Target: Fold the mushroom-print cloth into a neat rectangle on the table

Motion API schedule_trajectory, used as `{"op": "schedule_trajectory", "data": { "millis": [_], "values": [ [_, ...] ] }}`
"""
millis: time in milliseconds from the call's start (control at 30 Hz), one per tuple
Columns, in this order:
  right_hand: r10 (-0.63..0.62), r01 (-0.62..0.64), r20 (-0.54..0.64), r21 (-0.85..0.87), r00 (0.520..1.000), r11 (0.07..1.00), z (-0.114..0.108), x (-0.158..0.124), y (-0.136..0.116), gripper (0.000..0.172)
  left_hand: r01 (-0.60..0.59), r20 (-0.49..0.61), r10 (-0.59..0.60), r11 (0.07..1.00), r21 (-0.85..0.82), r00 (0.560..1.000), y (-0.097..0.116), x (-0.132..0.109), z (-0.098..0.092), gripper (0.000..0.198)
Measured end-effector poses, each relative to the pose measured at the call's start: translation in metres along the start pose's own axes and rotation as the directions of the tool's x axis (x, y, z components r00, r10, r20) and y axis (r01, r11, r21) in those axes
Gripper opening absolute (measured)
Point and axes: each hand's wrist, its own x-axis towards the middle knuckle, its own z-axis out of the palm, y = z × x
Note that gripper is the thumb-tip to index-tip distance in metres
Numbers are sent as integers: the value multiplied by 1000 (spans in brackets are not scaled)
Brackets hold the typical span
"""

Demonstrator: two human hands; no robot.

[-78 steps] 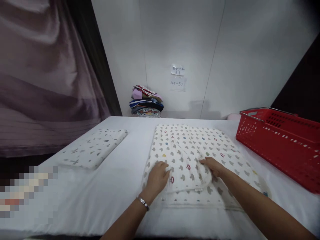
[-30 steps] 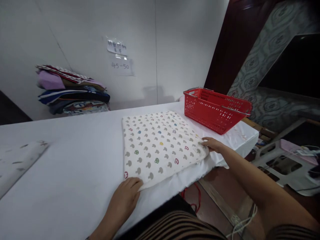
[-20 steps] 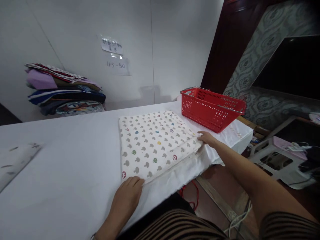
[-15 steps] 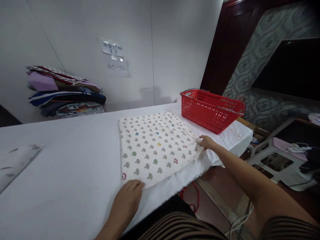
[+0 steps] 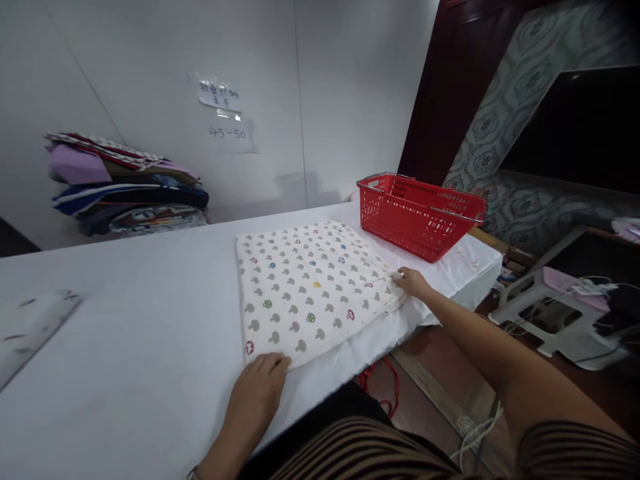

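A folded white cloth [image 5: 310, 287] printed with grey and coloured mushrooms lies flat on the white table [image 5: 150, 347], near its front edge. My left hand [image 5: 257, 393] rests at the cloth's near left corner, fingers curled onto the edge. My right hand [image 5: 413, 281] pinches the cloth's near right corner, close to the table's right end. Both forearms reach in from the bottom of the view.
A red plastic basket [image 5: 417, 213] stands at the table's right end, just past the cloth. A stack of folded fabrics [image 5: 125, 183] sits against the back wall at left. Another folded patterned cloth [image 5: 30, 327] lies at far left. White stool and cables on the floor at right.
The cloth went from partly folded under both hands to a flat square. My hands moved out to its two near corners, and my view swung to the right.
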Motion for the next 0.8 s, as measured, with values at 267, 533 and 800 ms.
{"op": "schedule_trajectory", "data": {
  "millis": [267, 533, 800],
  "values": [
    [141, -141, 45, 2, 989, 990, 0, -2, 4, 46, 3, -33, -3, 1000, 1, 999, 0, -4, 4, 36],
    [183, -219, 172, 224, 968, 950, -1, -12, 0, 53, -4, -83, 6, 1000, 30, 997, -10, -22, -7, 33],
    [157, -237, 211, 437, 965, 868, 1, -25, -1, 64, 52, 12, -53, 998, 37, 999, -12, -27, -10, 61]
  ]
}}
